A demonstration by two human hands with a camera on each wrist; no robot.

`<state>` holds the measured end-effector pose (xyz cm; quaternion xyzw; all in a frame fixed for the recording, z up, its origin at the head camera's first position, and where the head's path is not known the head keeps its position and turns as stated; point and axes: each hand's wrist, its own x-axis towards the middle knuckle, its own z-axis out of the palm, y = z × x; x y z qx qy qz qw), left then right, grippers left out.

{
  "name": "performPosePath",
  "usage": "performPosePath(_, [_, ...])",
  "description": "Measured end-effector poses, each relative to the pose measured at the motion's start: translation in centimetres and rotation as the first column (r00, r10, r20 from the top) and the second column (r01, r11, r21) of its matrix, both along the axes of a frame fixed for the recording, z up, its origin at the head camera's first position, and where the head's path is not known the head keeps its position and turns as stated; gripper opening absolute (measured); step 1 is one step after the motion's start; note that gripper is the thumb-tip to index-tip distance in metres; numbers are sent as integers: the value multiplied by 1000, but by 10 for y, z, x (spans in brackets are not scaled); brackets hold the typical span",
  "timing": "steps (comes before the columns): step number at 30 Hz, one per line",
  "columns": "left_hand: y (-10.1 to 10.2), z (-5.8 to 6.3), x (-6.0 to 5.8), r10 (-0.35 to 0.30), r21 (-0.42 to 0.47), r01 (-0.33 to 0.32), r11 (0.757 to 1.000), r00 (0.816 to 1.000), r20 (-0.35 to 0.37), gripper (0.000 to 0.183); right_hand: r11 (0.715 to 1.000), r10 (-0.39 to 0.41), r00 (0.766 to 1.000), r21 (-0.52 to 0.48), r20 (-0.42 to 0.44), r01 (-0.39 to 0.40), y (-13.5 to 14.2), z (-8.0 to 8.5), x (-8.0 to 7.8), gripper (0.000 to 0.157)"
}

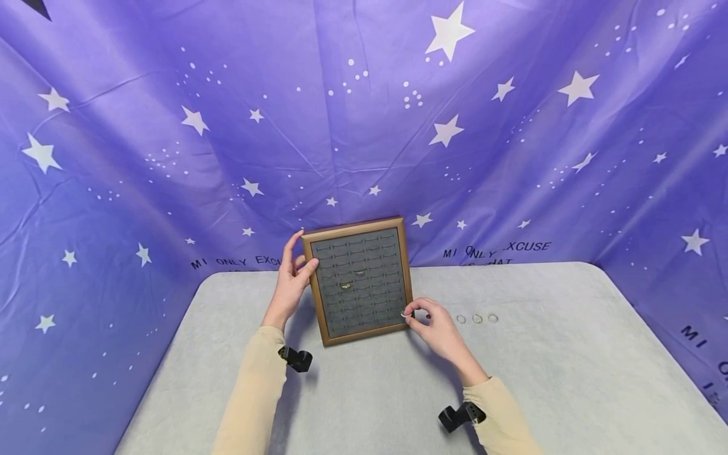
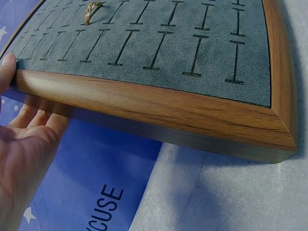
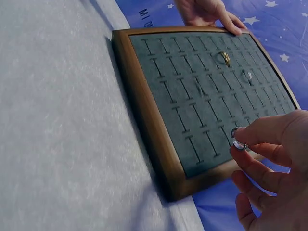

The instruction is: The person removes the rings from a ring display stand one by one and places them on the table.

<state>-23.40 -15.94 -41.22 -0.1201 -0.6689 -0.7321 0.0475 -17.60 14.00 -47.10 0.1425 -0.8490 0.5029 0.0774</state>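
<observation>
A wood-framed ring display tray (image 1: pixel 364 229) with a slotted grey-green pad stands tilted on its lower edge. My left hand (image 1: pixel 291 284) grips its left side, thumb on the front of the frame and fingers behind. Between thumb and forefinger, my right hand (image 1: pixel 440 328) pinches a silver ring (image 3: pixel 239 144), held in front of the pad near the tray's lower right corner. In the slots sit a gold ring (image 3: pixel 226 58) and, one column over, a silver ring (image 3: pixel 247 77).
On the grey table (image 1: pixel 546 366), several loose rings lie in a row right of my right hand, among them a gold-toned ring (image 1: pixel 477 319) and a silver ring (image 1: pixel 493 318). A purple star-printed cloth (image 1: pixel 341 126) hangs behind and at both sides.
</observation>
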Motion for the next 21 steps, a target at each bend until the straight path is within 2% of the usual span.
performPosePath(13, [-2,-3,0,-6,16,6,1000,1000,6,66,999,-39,999,36,32,38,25,-9,6,12])
performPosePath(21, [-1,-3,-2,-6,7,6,1000,1000,-8,67,993,-90,996,74,22,88,44,-17,10,14])
